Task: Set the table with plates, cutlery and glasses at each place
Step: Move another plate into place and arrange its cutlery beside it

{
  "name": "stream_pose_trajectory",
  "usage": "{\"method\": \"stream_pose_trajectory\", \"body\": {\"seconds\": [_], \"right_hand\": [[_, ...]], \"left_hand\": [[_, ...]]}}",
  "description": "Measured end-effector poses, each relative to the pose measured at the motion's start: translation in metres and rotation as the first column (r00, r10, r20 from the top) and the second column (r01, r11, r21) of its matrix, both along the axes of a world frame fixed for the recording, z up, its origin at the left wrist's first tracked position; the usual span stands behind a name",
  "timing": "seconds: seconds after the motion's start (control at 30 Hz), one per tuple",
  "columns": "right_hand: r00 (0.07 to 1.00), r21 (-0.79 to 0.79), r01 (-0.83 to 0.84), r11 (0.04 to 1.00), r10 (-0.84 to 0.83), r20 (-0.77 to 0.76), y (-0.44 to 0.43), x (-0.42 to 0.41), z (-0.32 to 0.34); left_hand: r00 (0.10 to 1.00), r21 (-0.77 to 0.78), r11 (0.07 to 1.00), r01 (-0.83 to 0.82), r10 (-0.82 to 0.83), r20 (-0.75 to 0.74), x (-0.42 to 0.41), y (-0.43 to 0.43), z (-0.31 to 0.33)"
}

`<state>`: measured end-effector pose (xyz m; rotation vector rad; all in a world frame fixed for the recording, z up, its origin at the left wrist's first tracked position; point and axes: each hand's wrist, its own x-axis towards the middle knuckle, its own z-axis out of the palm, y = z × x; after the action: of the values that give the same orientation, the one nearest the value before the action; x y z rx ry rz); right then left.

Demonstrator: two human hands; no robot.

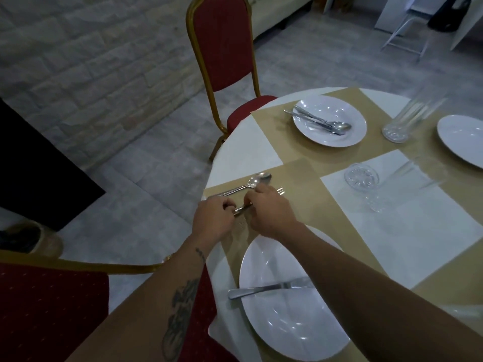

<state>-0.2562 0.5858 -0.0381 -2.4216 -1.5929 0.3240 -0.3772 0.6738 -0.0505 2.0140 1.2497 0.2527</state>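
Observation:
My left hand (213, 220) and my right hand (271, 211) meet at the left edge of the round table, both pinching a fork (241, 209) that lies on the tan runner; its tines (280, 190) show past my right fingers. A spoon (251, 182) lies just beyond it. The near white plate (287, 320) carries another fork (269, 288) across its rim. A far plate (329, 121) holds mixed cutlery (321, 121). A third plate (462, 139) sits at the right edge. Two tall glasses (407, 118) (371, 184) stand mid-table.
A red chair with a gold frame (222, 61) stands behind the far plate, and another red chair (52, 309) is by my left arm. White placemats (407, 231) lie on the tan runner. A pale stone floor lies to the left.

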Motion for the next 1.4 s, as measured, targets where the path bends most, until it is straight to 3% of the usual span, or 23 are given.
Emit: {"method": "stream_pose_trajectory", "body": {"seconds": [0.27, 0.4, 0.5, 0.83, 1.4], "right_hand": [[0.995, -0.034, -0.038, 0.999, 0.041, 0.095, 0.023, 0.008, 0.012], [0.993, 0.003, -0.027, 1.000, 0.026, 0.114, 0.016, 0.011, 0.011], [0.994, 0.021, 0.014, 1.000, -0.016, 0.105, 0.011, 0.012, -0.002], [0.999, 0.034, -0.023, 0.999, 0.021, 0.049, 0.026, -0.023, -0.005], [0.999, -0.006, 0.018, 1.000, -0.017, 0.047, 0.025, -0.031, -0.005]], "left_hand": [[0.988, 0.169, 0.981, -0.093, 0.069, 0.142, -0.016, 0.033, 0.009], [0.996, 0.241, 0.969, 0.047, -0.064, 0.063, -0.008, 0.038, 0.006], [0.982, 0.249, 0.950, 0.188, -0.189, -0.020, 0.009, 0.038, -0.008], [0.993, 0.260, 0.959, 0.114, -0.101, -0.064, -0.013, 0.047, -0.013], [0.993, 0.287, 0.950, 0.120, -0.117, -0.029, -0.022, 0.037, -0.007]]}}
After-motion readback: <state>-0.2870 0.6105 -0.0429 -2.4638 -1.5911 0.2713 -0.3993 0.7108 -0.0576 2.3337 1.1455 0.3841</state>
